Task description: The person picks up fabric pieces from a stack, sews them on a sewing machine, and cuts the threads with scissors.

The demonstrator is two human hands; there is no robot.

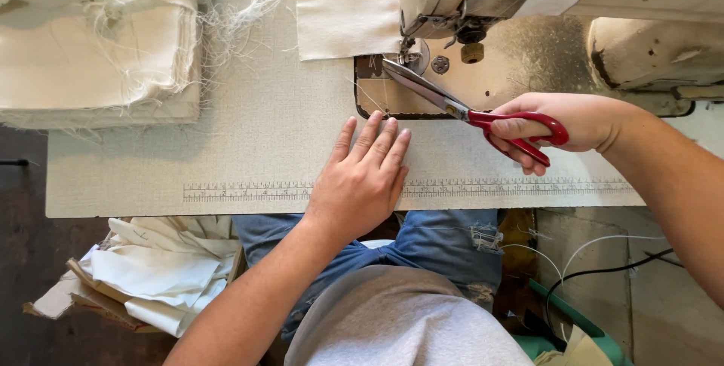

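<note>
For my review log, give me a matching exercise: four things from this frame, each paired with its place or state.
1. scissors
2. left hand
3. fabric stack
4. scrap box

a. flat on the table
b. far left on the table
c. held in the right hand
d. on the floor, below the table edge

Pairs: 1-c, 2-a, 3-b, 4-d

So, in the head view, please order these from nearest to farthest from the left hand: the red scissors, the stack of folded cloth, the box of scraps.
Measured from the left hand, flat on the table:
1. Red scissors, to its right, held by the right hand.
2. Box of scraps, lower left, beside the table.
3. Stack of folded cloth, far upper left corner.
</note>
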